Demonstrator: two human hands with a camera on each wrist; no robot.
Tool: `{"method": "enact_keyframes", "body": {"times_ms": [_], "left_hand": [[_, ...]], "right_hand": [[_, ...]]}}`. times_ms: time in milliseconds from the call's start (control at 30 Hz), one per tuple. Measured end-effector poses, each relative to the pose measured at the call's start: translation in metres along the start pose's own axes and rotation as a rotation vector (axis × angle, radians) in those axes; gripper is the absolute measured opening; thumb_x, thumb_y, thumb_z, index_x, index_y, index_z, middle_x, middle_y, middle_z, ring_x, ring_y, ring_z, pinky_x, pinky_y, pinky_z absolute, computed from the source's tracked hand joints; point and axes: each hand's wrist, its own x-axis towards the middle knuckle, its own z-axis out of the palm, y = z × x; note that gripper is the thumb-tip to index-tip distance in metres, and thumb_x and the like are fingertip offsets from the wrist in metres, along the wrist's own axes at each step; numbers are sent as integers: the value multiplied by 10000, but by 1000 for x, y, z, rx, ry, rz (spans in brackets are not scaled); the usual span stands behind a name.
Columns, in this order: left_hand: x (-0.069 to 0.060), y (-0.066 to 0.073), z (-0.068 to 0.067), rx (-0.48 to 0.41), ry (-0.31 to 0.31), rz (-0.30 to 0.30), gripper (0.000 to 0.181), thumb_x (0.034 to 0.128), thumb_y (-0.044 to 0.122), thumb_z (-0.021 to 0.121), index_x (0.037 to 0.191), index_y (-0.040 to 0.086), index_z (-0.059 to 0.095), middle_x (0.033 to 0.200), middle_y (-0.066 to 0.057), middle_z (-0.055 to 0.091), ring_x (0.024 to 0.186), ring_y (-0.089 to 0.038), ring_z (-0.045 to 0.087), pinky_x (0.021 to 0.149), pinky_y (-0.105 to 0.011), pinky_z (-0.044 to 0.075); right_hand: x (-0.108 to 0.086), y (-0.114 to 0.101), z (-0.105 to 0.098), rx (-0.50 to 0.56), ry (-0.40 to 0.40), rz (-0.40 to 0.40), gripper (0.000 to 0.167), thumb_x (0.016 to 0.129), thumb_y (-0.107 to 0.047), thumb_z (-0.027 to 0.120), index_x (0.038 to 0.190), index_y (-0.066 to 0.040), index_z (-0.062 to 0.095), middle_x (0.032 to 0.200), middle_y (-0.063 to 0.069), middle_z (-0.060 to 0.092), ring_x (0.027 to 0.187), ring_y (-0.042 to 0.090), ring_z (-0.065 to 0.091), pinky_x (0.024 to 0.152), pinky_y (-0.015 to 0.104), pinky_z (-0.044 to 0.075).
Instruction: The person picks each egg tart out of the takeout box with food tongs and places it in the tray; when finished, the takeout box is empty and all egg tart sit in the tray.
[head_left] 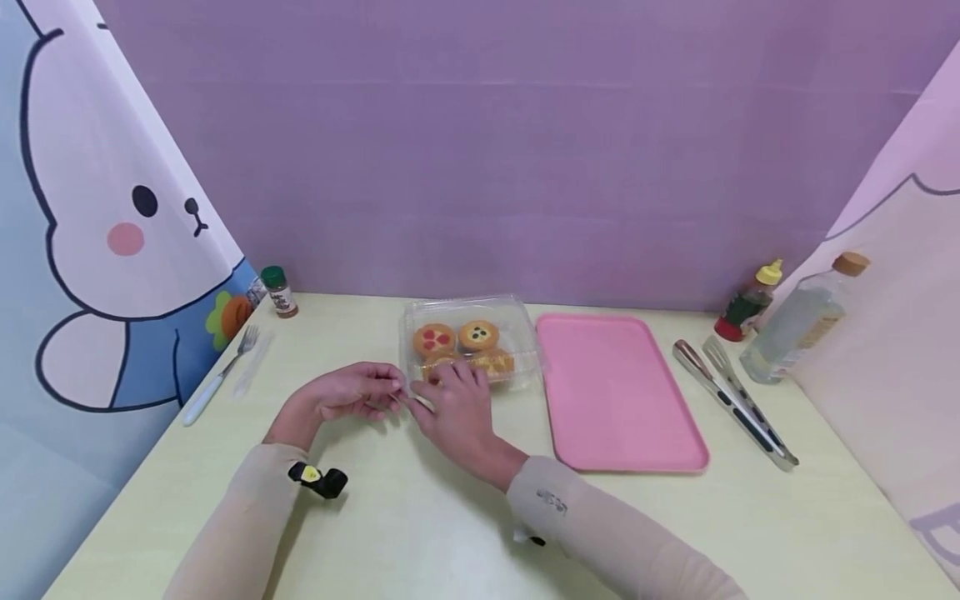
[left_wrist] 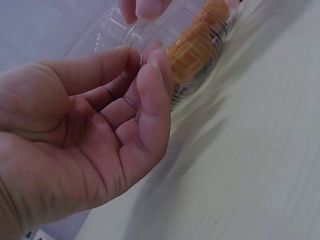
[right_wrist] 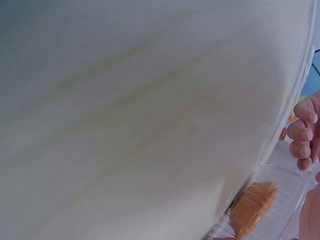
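Note:
A clear plastic clamshell container (head_left: 519, 327) holds several round tarts. One tart (head_left: 433, 340) has red spots on top, another tart (head_left: 478, 335) dark spots. At the container's front left corner my left hand (head_left: 356, 392) pinches the plastic edge between thumb and index finger. In the left wrist view its other fingers (left_wrist: 150, 105) are bent behind the edge. My right hand (head_left: 459, 414) lies across the front of the container, its thumb and fingertips gripping the rim close beside the left hand. The right wrist view shows mostly table, with a golden tart (right_wrist: 253, 205) through the plastic.
A pink tray (head_left: 618, 392) lies right of the container. Beyond it are metal tongs (head_left: 735, 404), a clear corked bottle (head_left: 798, 321) and a yellow-capped sauce bottle (head_left: 748, 302). Leftward are a spice jar (head_left: 280, 293), a fork (head_left: 221, 375) and a thin translucent utensil (head_left: 255, 365).

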Motion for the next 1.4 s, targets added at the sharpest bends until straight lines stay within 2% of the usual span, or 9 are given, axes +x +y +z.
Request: {"method": "enact_keyframes", "body": {"times_ms": [233, 600, 867, 1067, 1400], "left_hand": [[1, 3, 2, 5, 33, -2, 90, 1053, 147, 500, 1093, 109, 571, 1004, -13, 670, 892, -148, 648, 726, -256, 549], [3, 2, 4, 13, 38, -4, 78, 1050, 137, 501, 1060, 134, 578, 988, -17, 647, 894, -148, 634, 740, -266, 545], [2, 1, 4, 21, 38, 4, 86, 1054, 135, 489, 1053, 137, 575, 991, -16, 643, 901, -145, 635, 741, -262, 543], [2, 0, 4, 32, 37, 1, 78, 1045, 159, 514, 1065, 133, 584, 992, -12, 645, 910, -150, 633, 752, -270, 543], [2, 1, 4, 51, 30, 11, 79, 1044, 171, 519, 1064, 134, 586, 1008, -12, 644, 916, -146, 634, 750, -270, 541]], "right_hand": [[4, -2, 4, -19, -13, 58, 210, 828, -453, 800, 990, -319, 808, 955, -75, 665, 967, 153, 542, 790, 339, 386], [1, -6, 8, -5, -32, 130, 136, 836, -405, 808, 943, -321, 812, 951, -70, 646, 949, 147, 520, 824, 347, 383], [1, -8, 7, -17, -47, 138, 145, 837, -420, 802, 947, -326, 809, 969, -64, 651, 956, 143, 517, 846, 346, 386], [1, -9, 10, -21, -12, 129, 152, 805, -419, 829, 926, -328, 812, 949, -66, 648, 939, 147, 532, 819, 344, 393], [2, -10, 9, 9, -50, 192, 152, 821, -408, 819, 947, -322, 812, 943, -67, 646, 937, 146, 535, 804, 336, 393]]}}
